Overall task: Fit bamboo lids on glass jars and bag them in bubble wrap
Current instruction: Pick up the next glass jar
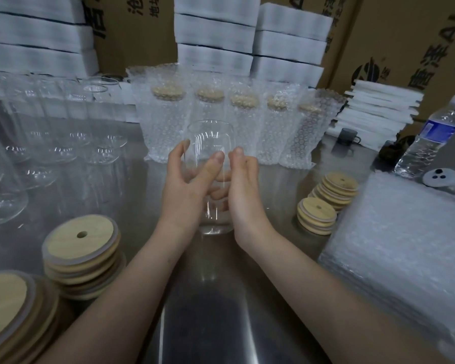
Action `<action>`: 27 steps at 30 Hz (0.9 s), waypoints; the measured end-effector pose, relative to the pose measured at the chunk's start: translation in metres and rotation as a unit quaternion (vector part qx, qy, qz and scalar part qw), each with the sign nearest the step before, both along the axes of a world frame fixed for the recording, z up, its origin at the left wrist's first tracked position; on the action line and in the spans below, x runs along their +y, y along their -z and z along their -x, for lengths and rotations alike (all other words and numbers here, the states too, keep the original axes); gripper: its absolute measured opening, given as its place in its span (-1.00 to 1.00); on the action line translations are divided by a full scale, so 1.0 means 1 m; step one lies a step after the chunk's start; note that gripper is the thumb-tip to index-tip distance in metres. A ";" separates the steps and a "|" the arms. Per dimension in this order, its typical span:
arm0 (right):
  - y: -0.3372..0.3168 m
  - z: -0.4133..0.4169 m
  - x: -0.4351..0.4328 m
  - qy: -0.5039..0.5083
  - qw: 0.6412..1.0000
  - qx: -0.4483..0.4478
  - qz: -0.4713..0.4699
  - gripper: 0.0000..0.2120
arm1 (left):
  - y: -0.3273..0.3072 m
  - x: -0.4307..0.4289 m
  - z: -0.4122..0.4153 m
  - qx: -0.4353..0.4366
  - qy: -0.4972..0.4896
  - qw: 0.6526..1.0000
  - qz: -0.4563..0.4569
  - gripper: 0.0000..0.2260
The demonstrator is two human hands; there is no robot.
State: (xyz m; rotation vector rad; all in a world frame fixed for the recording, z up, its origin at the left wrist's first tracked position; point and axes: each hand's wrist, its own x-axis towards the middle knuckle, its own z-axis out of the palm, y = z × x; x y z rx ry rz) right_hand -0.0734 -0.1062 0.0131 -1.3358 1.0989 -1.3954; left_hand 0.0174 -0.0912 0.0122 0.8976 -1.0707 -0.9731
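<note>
Lidless jar (210,143) is held upright over counter (221,298) centre, clamped between left grip (184,185) and right grip (243,187), fingers wrapped behind. Risk: smooth glass slips, strikes steel and chips; freeing one grip for lids (317,216) weakens the hold.

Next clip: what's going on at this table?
A person is packing jars. Both hands, the left hand and the right hand, hold one glass jar over the metal table; it has no lid yet. Five bagged jars, already lidded, stand in a row behind it. Bare jars wait at left. Stacks of bamboo lids lie on both sides, and a pile of bubble wrap bags sits at right.
</note>
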 end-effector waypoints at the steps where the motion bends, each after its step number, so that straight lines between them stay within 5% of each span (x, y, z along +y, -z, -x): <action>1: -0.001 0.001 0.000 0.001 1.000 0.001 -0.003 -0.78 | 0.000 0.000 0.000 0.018 0.015 1.000 -0.003 -0.35; 8: -0.003 0.006 -0.001 0.009 0.999 -0.032 -0.029 -0.74 | 0.003 -0.001 -0.003 0.082 0.063 0.995 -0.007 -0.33; 14: -0.006 0.011 -0.002 -0.012 0.995 -0.053 -0.083 -0.69 | 0.003 -0.002 -0.008 0.094 0.094 0.990 -0.036 -0.54; 19: -0.008 0.012 0.002 -0.097 0.974 -0.152 -0.140 -0.63 | 0.003 -0.002 -0.007 0.107 0.157 0.982 0.017 -0.57; 27: -0.005 0.011 -0.002 -0.170 0.950 -0.197 -0.174 -0.45 | 0.002 -0.007 -0.008 0.109 0.106 0.988 -0.022 -0.65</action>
